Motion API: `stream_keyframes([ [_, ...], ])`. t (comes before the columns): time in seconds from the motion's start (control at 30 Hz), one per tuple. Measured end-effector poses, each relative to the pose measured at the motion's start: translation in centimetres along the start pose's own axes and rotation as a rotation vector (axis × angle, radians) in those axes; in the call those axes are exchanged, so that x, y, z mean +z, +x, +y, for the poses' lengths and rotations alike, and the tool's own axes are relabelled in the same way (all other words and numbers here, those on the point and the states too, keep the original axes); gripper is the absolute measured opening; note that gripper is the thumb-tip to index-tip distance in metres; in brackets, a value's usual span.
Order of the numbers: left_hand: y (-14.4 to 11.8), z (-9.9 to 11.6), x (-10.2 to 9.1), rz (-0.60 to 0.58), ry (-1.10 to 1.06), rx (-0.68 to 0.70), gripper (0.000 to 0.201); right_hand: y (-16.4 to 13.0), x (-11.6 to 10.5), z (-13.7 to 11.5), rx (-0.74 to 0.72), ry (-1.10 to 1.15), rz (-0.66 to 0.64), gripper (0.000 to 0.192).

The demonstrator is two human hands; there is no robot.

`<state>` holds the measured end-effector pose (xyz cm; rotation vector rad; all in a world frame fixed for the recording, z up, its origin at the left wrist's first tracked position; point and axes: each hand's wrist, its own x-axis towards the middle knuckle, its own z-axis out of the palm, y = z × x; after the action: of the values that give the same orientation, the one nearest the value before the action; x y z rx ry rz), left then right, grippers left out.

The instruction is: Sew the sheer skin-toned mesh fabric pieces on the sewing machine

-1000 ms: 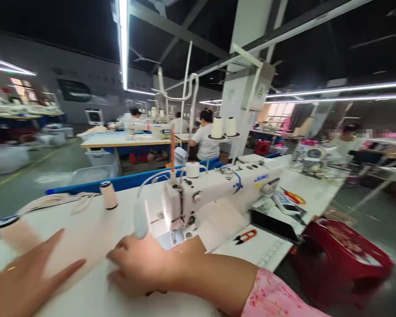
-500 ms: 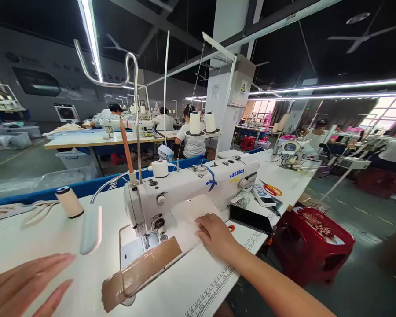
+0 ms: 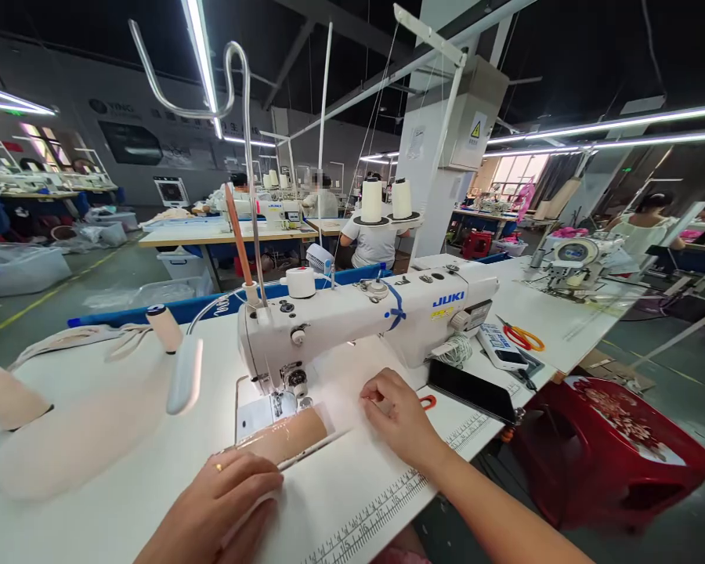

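Observation:
My left hand (image 3: 229, 497) lies on the white table (image 3: 329, 501) in front of the needle area, fingers stretched out and close together. Its fingertips rest by a brown, shiny taped strip (image 3: 297, 435) at the sewing machine's bed, and they cover part of it. Under the arm of the white JUKI sewing machine (image 3: 352, 321), my right hand (image 3: 396, 415) is closed, thumb and forefinger together. What is between them, if anything, is too small to make out. A pale area, perhaps thin fabric (image 3: 344, 376), spreads beside those fingers.
Thread cones (image 3: 165, 329) and a pale oval piece (image 3: 82, 439) lie left. A black phone (image 3: 470, 389), orange-handled scissors (image 3: 522, 337) and a white device (image 3: 501, 347) are right. A red stool (image 3: 611, 454) stands beside the table. People sit at machines behind.
My left hand has come from the far left to the strip in front of the needle. The view has turned left. My right hand stays under the machine arm, its fingers more curled.

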<state>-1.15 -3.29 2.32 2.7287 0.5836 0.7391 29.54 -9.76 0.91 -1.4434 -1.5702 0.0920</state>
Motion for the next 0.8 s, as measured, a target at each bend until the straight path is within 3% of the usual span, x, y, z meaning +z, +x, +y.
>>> stream_keyframes([
  [0.13,1.7,1.7,1.0,-0.029,-0.057,-0.012,0.025,0.4,-0.5,0.4,0.039,-0.075,-0.054,0.007],
  [0.2,2.1,1.9,1.9,-0.028,-0.039,0.001,0.026,1.0,-0.7,1.1,0.071,-0.175,-0.069,0.014],
  [0.4,2.6,-0.4,6.0,-0.156,0.045,0.109,0.06,3.2,-1.1,3.6,0.119,-0.206,-0.008,0.016],
  [0.53,2.7,-0.5,6.7,-0.189,-0.05,0.044,0.049,3.5,-2.1,3.8,0.094,-0.168,0.116,0.02],
  [0.6,2.7,0.3,6.2,-0.155,-0.186,-0.075,0.037,3.0,-2.5,3.0,0.055,-0.157,0.181,0.022],
  [0.67,2.8,1.4,5.3,-0.111,-0.394,-0.328,0.035,1.8,-2.3,1.5,-0.034,-0.146,0.202,0.022],
  [0.8,3.8,3.3,3.3,-0.098,-1.055,-0.916,0.078,-1.3,-0.4,-2.9,-0.393,-0.118,0.013,0.017],
])
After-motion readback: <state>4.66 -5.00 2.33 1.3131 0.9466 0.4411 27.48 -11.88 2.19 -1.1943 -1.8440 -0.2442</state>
